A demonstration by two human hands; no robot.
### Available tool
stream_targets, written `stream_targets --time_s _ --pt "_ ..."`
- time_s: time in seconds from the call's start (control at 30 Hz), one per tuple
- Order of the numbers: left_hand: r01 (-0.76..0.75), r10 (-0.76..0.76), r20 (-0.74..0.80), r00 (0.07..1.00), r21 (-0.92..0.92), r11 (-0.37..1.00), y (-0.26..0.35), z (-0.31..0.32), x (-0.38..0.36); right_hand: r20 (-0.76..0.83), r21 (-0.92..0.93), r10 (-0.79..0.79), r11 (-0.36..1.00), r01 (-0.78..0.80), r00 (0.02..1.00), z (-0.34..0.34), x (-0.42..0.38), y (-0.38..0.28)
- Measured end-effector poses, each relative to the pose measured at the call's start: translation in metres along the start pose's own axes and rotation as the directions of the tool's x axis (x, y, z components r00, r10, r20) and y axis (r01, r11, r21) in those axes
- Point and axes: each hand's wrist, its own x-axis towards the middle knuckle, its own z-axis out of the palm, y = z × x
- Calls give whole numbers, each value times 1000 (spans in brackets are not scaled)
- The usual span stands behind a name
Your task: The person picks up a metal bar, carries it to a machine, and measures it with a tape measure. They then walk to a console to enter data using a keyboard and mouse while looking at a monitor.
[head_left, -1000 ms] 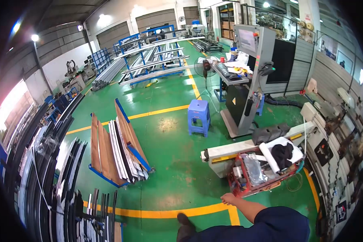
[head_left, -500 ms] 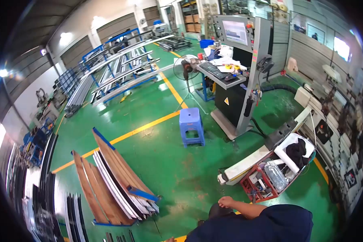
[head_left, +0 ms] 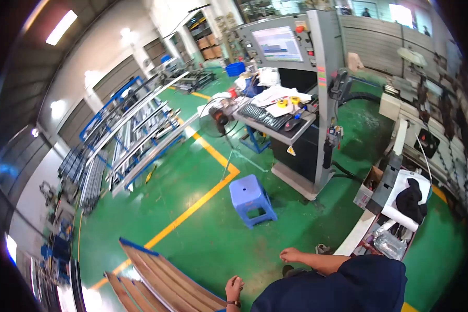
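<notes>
My left hand (head_left: 234, 287), with a dark band at the wrist, hangs low beside the stack of long brown panels (head_left: 164, 270). Its fingers are loosely curled and nothing shows in them. My right hand (head_left: 290, 255) is out in front of my dark blue shirt (head_left: 330, 286), above the green floor. Its fingers are curled in too, with no object visible. Ahead of both hands stands a blue plastic stool (head_left: 246, 191), apart from them.
A machine control console (head_left: 278, 44) with a keyboard (head_left: 262, 115) on its shelf stands ahead. A fan (head_left: 221, 117) is left of it. Metal profiles lie on a rack (head_left: 140, 135) at the back left. A crate with a plastic bottle (head_left: 390, 244) sits at right.
The view has moved forward and tilted, bringing the stool and console closer. The panels have slid down toward the bottom edge. My left hand has risen into view.
</notes>
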Motion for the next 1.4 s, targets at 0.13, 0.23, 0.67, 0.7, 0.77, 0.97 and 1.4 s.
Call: stream_targets --time_s 0.13,0.23,0.67,0.7,0.77,0.97,1.4 --pt "-288 288 12 958 78 954 83 50 98 -156 186 -26 981 56 987 -68 25 -48" --pt "-431 430 64 901 6 902 182 124 148 -279 291 49 956 36 959 -119 16 -61" --pt "-873 711 600 368 -40 486 469 505 357 -631 747 608 643 167 481 -145 -96 27" --pt "-905 719 621 313 -34 424 485 533 377 -623 773 643 595 222 445 -126 -91 29" --pt "-959 803 562 198 -60 278 518 596 421 -614 789 706 527 317 355 -107 -67 37" --pt "-999 766 642 25 33 5 552 745 538 -487 873 772 423 243 408 -42 -30 -47" --pt "-978 813 561 154 205 44 533 755 588 -280 918 944 209 337 176 42 -33 -68"
